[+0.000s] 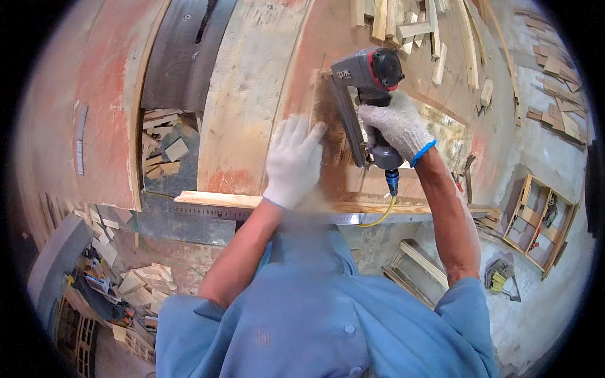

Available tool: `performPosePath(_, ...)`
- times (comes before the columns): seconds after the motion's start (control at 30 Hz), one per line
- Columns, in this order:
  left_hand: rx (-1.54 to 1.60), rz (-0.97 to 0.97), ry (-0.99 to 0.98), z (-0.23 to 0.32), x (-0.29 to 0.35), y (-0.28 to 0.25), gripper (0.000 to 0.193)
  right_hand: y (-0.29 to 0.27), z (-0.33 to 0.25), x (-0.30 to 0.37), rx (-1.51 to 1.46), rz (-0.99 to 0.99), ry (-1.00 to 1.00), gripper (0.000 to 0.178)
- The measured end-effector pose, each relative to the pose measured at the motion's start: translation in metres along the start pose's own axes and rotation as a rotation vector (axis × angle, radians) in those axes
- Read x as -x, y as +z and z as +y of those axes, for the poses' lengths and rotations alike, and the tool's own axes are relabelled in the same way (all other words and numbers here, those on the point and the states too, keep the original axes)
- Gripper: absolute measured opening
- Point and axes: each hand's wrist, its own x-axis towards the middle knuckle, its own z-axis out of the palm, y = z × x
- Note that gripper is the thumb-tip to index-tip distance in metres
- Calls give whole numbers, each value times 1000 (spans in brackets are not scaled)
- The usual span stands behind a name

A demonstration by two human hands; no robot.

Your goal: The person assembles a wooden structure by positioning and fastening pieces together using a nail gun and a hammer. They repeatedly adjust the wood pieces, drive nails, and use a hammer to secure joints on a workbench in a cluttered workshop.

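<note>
My right hand (397,126), in a white knit glove with a blue cuff, is wrapped round the grip of a grey and red pneumatic nail gun (356,70). Its long dark magazine slants over the bench, and a blue fitting (392,181) joins it to a yellow air hose (379,218). My left hand (293,162), gloved in white too, lies over the worktop with fingers stretched out and thumb apart, slightly blurred. Nothing shows in it. Close to its fingers, partly behind the gun, is a brownish wooden piece (322,104) whose full shape is hidden.
A pale wood strip (217,198) and a metal ruler edge (201,211) run along the bench's near side. Loose wood strips (435,31) lie at the far right. Offcuts fill an opening (170,148) on the left. A divided wooden box (539,220) sits on the right floor.
</note>
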Motion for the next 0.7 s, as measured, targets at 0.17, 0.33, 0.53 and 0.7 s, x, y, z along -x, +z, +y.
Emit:
performPosePath(0.17,20,-70,22,-7,1,-13,44,7,-20,30,8,-50,-22,15)
performPosePath(0.33,160,-57,-218,-12,22,-62,40,26,16,39,243,-15,75,15)
performPosePath(0.53,-117,6,-199,-45,73,-96,38,23,-7,53,54,-65,207,16)
performPosePath(0.7,-234,34,-142,-39,72,-84,37,35,26,67,196,-21,-60,20)
